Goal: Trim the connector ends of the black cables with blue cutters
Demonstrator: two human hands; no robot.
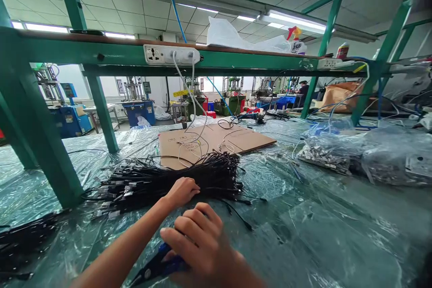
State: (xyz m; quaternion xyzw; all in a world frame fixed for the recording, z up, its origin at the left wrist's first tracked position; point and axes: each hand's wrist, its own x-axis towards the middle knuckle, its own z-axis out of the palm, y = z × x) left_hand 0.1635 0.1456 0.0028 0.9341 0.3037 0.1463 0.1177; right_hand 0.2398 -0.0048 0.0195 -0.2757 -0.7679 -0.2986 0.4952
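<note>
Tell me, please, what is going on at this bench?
A person is working with both hands over black cables. The left hand is at the near side of the cable pile; whether it grips a cable is hard to tell. The right hand, nearer the camera, holds blue-handled pliers. Behind the pile lies cardboard, and another cable bunch lies at the lower left of the view.
</note>
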